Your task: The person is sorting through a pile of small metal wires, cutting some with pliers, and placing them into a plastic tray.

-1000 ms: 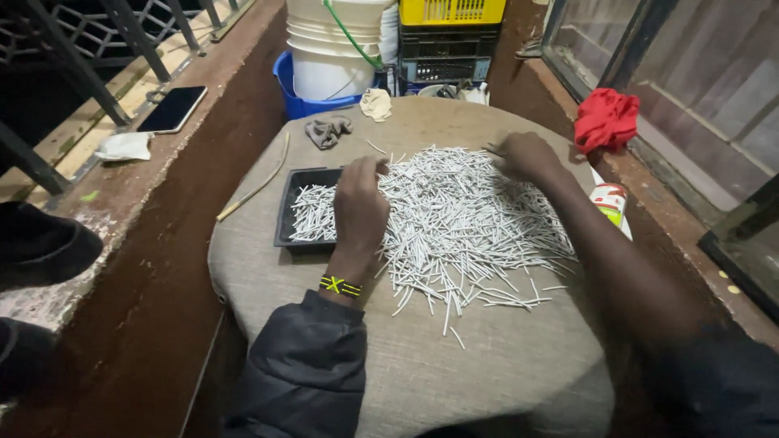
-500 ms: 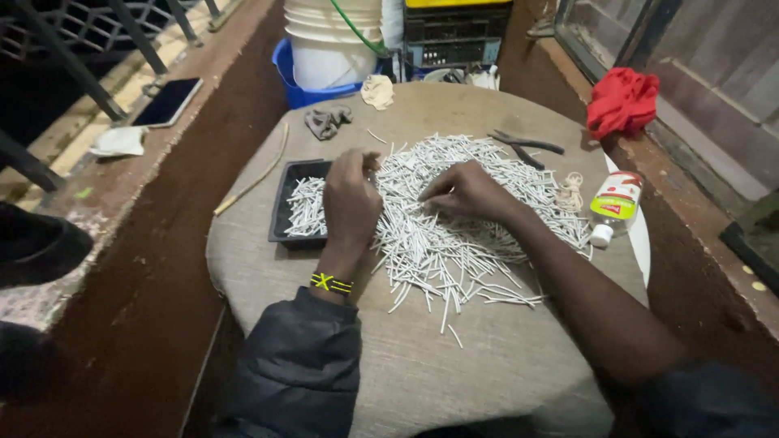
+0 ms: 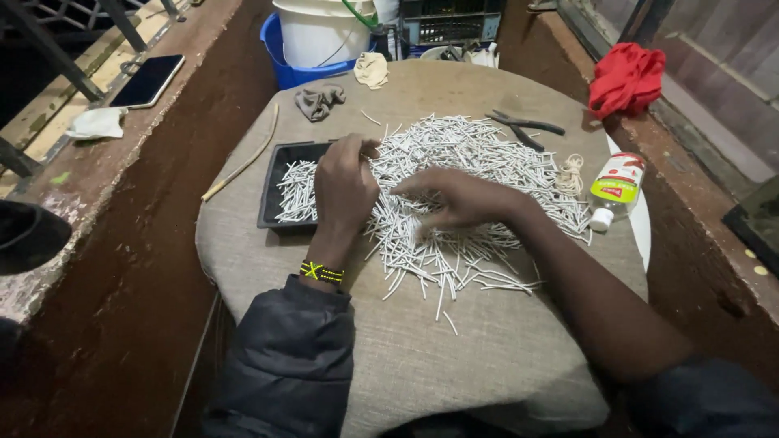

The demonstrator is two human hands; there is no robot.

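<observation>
A large pile of thin white sticks (image 3: 479, 170) is spread over a round table covered with beige cloth (image 3: 454, 357). A black rectangular tray (image 3: 280, 174) at the left of the pile holds more of the sticks. My left hand (image 3: 345, 186) rests at the tray's right edge, fingers curled and pinching a few sticks. My right hand (image 3: 454, 199) lies flat on the middle of the pile, fingers spread toward the left hand. It looks blurred.
Dark pliers (image 3: 523, 126), a coil of string (image 3: 570, 172) and a small bottle (image 3: 614, 188) lie right of the pile. A red cloth (image 3: 626, 77) sits on the right ledge. A white bucket (image 3: 318, 32) in a blue tub stands behind. A phone (image 3: 148, 79) lies on the left ledge.
My right hand has come from the pile's far right side to its middle, close to the left hand. The left hand stayed at the tray's edge. The view moved in closer.
</observation>
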